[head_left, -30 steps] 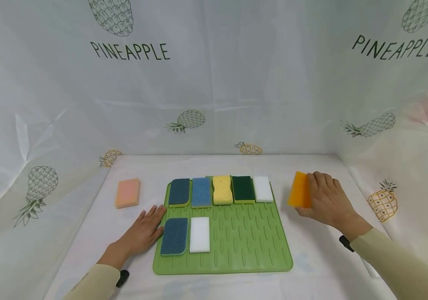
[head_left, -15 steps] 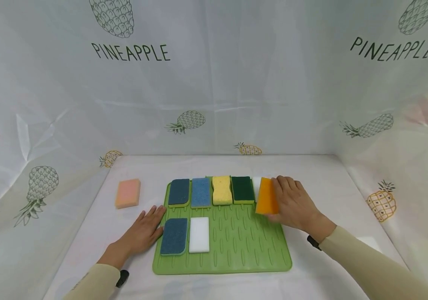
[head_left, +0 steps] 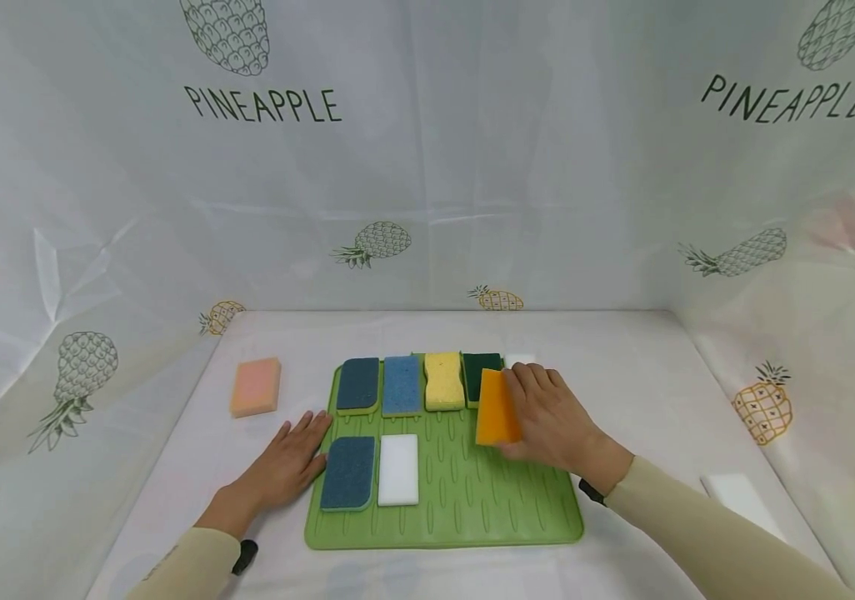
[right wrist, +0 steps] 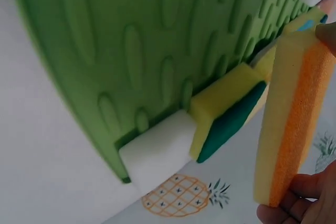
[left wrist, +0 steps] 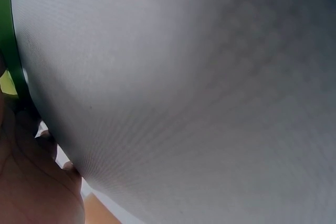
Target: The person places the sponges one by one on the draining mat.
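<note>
My right hand (head_left: 553, 417) grips an orange-faced sponge (head_left: 497, 408) by its ends, held tilted above the right part of the green mat (head_left: 457, 525). In the right wrist view the sponge (right wrist: 294, 114) shows a yellow layer beside its orange one. My left hand (head_left: 285, 467) lies with fingers extended, touching the mat's left edge. Along the mat's back stand a dark blue sponge (head_left: 357, 383), a blue one (head_left: 402, 385), a yellow one (head_left: 443, 381), a dark green one (head_left: 478, 367) and a partly hidden white one (right wrist: 160, 150). In front are another dark blue sponge (head_left: 348, 472) and a white sponge (head_left: 398, 469).
A pink sponge (head_left: 256, 386) lies on the white table cover left of the mat. Another white block (head_left: 741, 498) rests at the right, partly behind the right sleeve. A pineapple-print sheet (head_left: 427, 167) hangs around the back and sides.
My right hand has carried the orange-faced sponge leftward from the table right of the mat to above it. The left hand has stayed put.
</note>
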Demonstrator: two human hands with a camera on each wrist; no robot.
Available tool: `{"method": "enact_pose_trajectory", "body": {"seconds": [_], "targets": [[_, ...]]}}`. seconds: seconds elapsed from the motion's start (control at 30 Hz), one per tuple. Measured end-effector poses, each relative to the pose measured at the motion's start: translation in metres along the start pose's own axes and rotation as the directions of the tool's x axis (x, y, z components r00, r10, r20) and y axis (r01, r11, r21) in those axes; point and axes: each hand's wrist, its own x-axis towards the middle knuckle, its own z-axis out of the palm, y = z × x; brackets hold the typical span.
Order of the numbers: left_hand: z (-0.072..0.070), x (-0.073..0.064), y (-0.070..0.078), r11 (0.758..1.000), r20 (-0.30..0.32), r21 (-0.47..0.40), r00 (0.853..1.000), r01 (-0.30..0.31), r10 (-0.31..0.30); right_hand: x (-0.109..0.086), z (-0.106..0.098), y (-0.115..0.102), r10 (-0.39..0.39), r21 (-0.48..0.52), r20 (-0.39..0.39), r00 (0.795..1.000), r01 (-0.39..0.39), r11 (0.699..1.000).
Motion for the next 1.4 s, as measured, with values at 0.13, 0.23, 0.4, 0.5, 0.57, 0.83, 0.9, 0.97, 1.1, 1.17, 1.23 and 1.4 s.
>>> {"method": "enact_pose_trajectory", "body": {"seconds": [0.13,0.23,0.4,0.5,0.57,0.83,0.9,0.97,1.1,1.17,1.23,1.4], "targets": [[-0.002,0.001,0.002,1.0,0.018,-0.004,1.0,0.014,-0.013,0.002,0.004,-0.011,-0.012,0.03,0.017,1.0,0.012,0.999],[-0.004,0.001,0.004,1.0,0.022,-0.013,1.0,0.019,-0.018,0.003,0.007,-0.02,-0.031,0.053,0.024,0.999,0.03,0.998],[-0.001,0.001,0.001,1.0,0.01,0.001,1.0,0.012,-0.012,0.004,0.012,-0.036,-0.071,0.072,0.068,0.995,0.066,0.995],[0.001,0.001,-0.001,1.0,0.0,0.011,1.0,0.003,-0.003,0.003,0.012,-0.046,-0.094,0.075,0.124,0.988,0.085,0.994],[0.002,0.001,-0.001,1.0,-0.009,0.006,1.0,-0.004,0.004,0.003,0.012,-0.052,-0.102,0.087,0.169,0.98,0.088,0.992],[0.001,0.0,-0.001,1.0,-0.018,-0.001,1.0,-0.021,0.021,0.005,0.015,-0.068,-0.133,0.136,0.234,0.963,0.103,0.985],[0.001,0.0,-0.001,1.0,-0.012,0.005,1.0,-0.014,0.014,0.005,0.017,-0.071,-0.139,0.142,0.239,0.961,0.107,0.984],[0.001,0.0,0.0,1.0,-0.009,0.003,1.0,-0.007,0.007,0.005,0.018,-0.073,-0.142,0.143,0.243,0.96,0.109,0.984],[0.0,0.0,0.001,1.0,0.001,-0.016,1.0,0.007,-0.007,0.006,0.02,-0.076,-0.146,0.13,0.266,0.953,0.114,0.985],[-0.001,0.0,0.003,1.0,0.015,-0.017,1.0,0.02,-0.02,0.007,0.02,-0.078,-0.148,0.126,0.28,0.948,0.117,0.985],[-0.003,0.0,0.004,1.0,0.027,-0.005,0.999,0.029,-0.029,0.007,0.02,-0.078,-0.15,0.123,0.288,0.946,0.118,0.985],[-0.01,0.001,0.011,0.999,0.051,0.008,0.998,0.039,-0.039,0.008,0.022,-0.079,-0.148,0.133,0.293,0.945,0.113,0.985]]}}
